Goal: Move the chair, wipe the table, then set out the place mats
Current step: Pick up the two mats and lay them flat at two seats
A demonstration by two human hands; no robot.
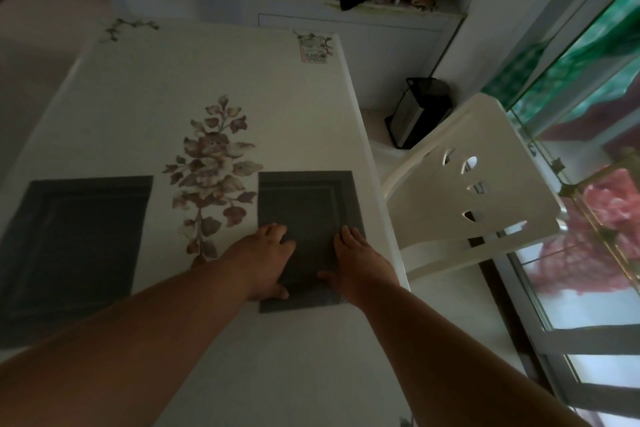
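I see both hands flat and open on the right place mat: left hand on its left edge, right hand on its right. Another place mat lies on the table at left; the chair stands right of the table.

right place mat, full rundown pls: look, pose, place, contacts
The right mat is a dark grey rectangle, woven-looking, with a framed border. It lies flat on the white table, near its right edge, right of the printed flower, long side running away from the person. The left hand and right hand press on its near half, fingers spread. The near edge shows a paler fringe. The chair stands beside it, not touching.
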